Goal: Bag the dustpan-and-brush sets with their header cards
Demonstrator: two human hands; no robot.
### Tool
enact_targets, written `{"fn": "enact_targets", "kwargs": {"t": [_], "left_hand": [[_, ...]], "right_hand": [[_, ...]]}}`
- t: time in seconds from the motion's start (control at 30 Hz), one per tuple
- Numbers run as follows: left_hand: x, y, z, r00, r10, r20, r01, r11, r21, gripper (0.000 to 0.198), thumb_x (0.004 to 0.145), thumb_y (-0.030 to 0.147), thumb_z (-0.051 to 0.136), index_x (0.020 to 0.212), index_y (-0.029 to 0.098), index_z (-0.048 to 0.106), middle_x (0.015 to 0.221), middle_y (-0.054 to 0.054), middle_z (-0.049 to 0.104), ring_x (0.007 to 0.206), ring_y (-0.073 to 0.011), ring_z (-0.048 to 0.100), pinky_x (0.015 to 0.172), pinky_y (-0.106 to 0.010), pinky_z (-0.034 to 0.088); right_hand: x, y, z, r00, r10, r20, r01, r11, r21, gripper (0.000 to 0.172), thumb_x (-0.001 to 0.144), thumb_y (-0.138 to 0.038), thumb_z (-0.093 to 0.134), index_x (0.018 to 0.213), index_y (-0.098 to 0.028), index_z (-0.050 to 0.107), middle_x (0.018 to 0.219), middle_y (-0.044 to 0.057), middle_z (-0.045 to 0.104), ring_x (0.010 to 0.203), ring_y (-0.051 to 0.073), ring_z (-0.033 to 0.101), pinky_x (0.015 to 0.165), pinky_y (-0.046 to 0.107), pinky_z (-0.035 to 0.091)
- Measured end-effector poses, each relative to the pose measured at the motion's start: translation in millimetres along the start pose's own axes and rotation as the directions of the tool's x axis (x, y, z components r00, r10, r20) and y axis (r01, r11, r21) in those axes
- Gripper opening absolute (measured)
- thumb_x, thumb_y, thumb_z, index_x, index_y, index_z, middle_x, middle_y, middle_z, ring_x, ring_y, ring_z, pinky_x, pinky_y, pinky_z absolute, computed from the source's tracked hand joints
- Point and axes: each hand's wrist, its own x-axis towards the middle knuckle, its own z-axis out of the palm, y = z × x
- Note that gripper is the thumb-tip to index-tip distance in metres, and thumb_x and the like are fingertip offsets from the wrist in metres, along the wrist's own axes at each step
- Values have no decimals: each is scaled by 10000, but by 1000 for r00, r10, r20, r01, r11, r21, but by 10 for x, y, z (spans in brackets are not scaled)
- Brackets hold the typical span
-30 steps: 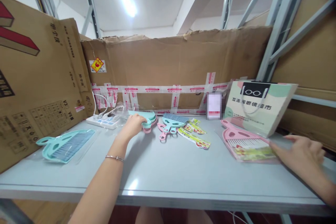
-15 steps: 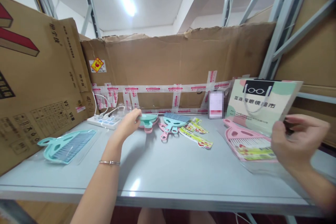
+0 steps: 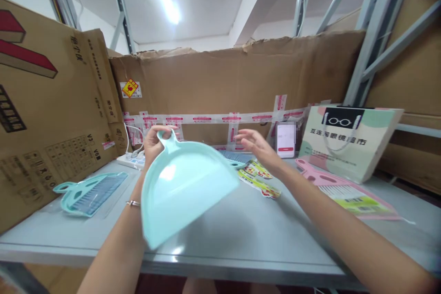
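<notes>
My left hand (image 3: 154,144) grips a mint-green dustpan (image 3: 188,186) by its looped handle, holding it tilted up above the table. The pan hides part of the tabletop behind it. Fingers stretched out and empty, my right hand (image 3: 257,146) hovers over the back of the table. Below it lie a blue-bristled brush (image 3: 234,157), partly covered by the pan, and yellow-green printed cards (image 3: 260,179). A bagged pink dustpan and brush set (image 3: 344,188) is at the right. Another bagged set in mint green (image 3: 91,194) lies at the left.
A paper carrier bag (image 3: 344,142) with a glasses logo stands at the right beside a propped phone (image 3: 285,139). A white power strip (image 3: 132,161) sits at the back left. Cardboard (image 3: 206,82) walls the grey table (image 3: 234,239), with metal shelf posts (image 3: 375,32) around.
My left hand has lifted the mint-green dustpan from the back of the table toward me. My right hand has moved left, away from the pink set, toward the brush and cards.
</notes>
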Motion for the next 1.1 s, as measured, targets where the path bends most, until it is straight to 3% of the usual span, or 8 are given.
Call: {"fn": "enact_targets", "kwargs": {"t": [0.1,0.23,0.4,0.6,0.77,0.9,1.0,1.1], "left_hand": [[113,69,228,991,-21,132,26,999,-40,221,631,345,710,692,180,576,791,-33,674,633,-138,625,570,-241,492],[186,73,551,975,-30,220,45,997,-65,211,685,342,679,808,176,633,836,-49,686,663,-144,633,550,-235,480],[143,-158,645,931,-206,300,237,969,-73,490,715,360,655,1174,232,540,932,-57,687,761,-158,631,655,-266,484],[-197,-304,492,737,-492,462,554,832,2,443,778,443,543,1154,211,559,1065,-78,644,916,-212,595,735,-298,474],[-291,-460,415,909,-412,65,401,905,141,362,630,307,684,955,150,646,874,-49,669,821,-212,591,732,-296,452],[-195,-587,297,927,-347,-142,363,926,104,421,661,340,627,1037,153,593,982,-61,645,887,-206,573,788,-309,433],[-176,-592,262,931,-327,-162,344,935,87,391,641,346,646,984,160,617,958,-55,653,877,-202,577,798,-311,430],[-200,-555,284,936,-326,-134,338,938,77,351,629,340,659,930,159,635,889,-43,663,824,-194,586,778,-310,437]], "right_hand": [[3,44,144,903,218,370,-330,904,273,579,719,-646,429,1070,-196,526,928,77,662,782,199,621,700,329,465],[-114,133,200,826,203,527,-397,872,286,395,680,-456,626,972,-190,616,821,28,684,722,156,627,666,262,471],[-135,314,128,957,233,175,-271,932,242,317,593,-363,702,831,-167,630,672,4,649,551,143,571,526,256,440],[-47,525,126,987,92,-132,-62,975,215,272,639,-399,658,817,-217,562,721,-31,620,647,142,552,593,247,432],[54,587,-11,989,2,-146,1,1000,21,434,815,-563,339,996,-220,535,853,33,648,746,172,602,648,298,469],[115,823,-178,979,-155,-131,64,847,-528,381,858,-445,305,1007,-187,543,906,86,621,775,180,592,717,350,456],[113,986,-182,989,-135,61,140,719,-681,203,770,-239,499,917,-170,620,916,95,592,784,189,575,730,350,435],[193,994,-108,949,-90,303,299,568,-767,321,688,-104,584,979,-228,643,957,70,587,811,186,575,733,325,426]]}}
